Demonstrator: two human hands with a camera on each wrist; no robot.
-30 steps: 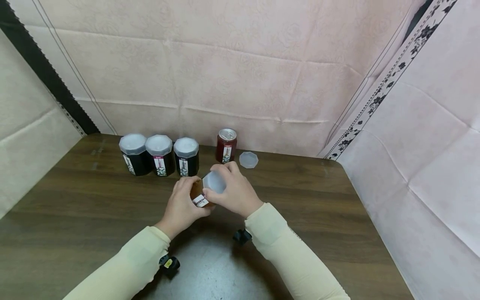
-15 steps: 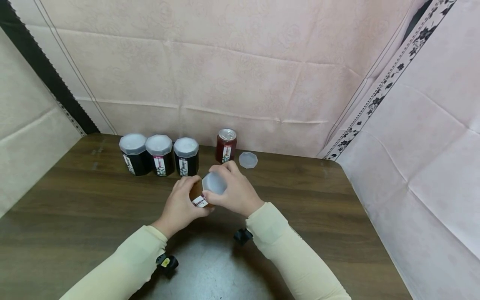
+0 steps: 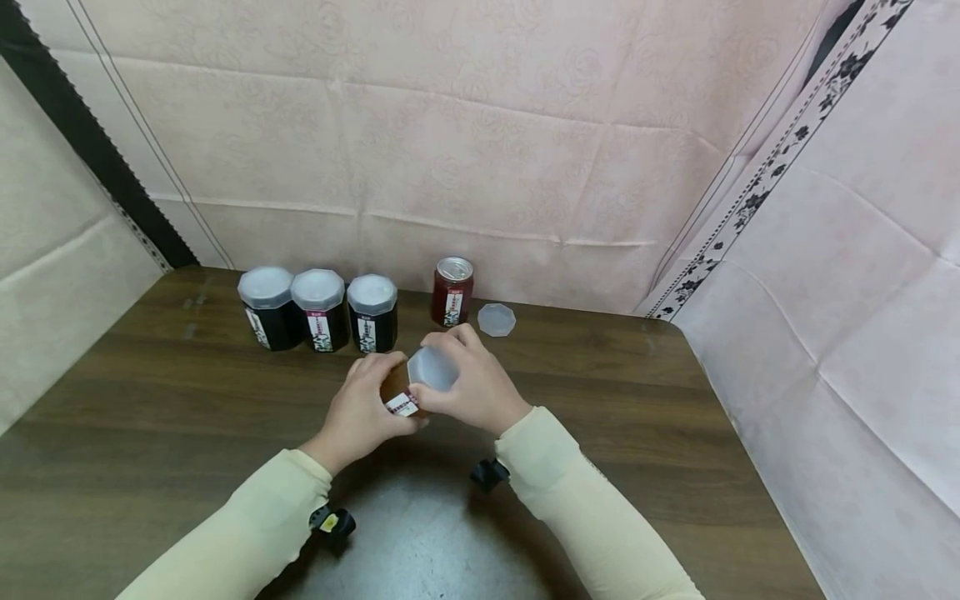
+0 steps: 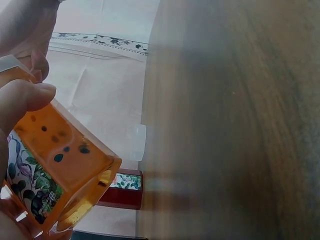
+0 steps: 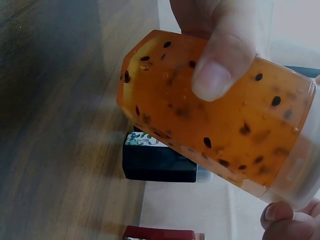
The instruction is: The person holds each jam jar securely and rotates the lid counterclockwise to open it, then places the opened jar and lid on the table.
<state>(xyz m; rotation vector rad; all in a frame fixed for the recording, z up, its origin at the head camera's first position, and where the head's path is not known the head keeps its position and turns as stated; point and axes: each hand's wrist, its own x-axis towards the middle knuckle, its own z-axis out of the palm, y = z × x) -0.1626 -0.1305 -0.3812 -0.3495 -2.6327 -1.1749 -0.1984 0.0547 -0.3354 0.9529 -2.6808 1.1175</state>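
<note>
Left hand [image 3: 365, 410] gripped the body of an orange jar [image 5: 215, 125], held tilted above the desk [image 3: 637, 433] | right hand [image 3: 468, 385] clasped its pale lid [image 3: 431, 367] | jar looked rigid, smooth, full and fairly heavy; best held round its flat sides | behind: three dark jars [image 3: 318, 310], red jar [image 3: 452, 292], loose lid [image 3: 497, 320].

Between the left hand [image 3: 362, 414] and right hand [image 3: 467, 385] is an orange jar [image 5: 210, 117] flecked with dark seeds, with a frosted white lid [image 3: 431, 368] and a floral label. Beyond them stand three black jars [image 3: 318, 321] with white lids and a dark red jar [image 3: 452, 293] on the dark brown wood-grain surface [image 3: 675, 433]. Pale pink rose-patterned cloth [image 3: 465, 142] hangs behind.
</note>
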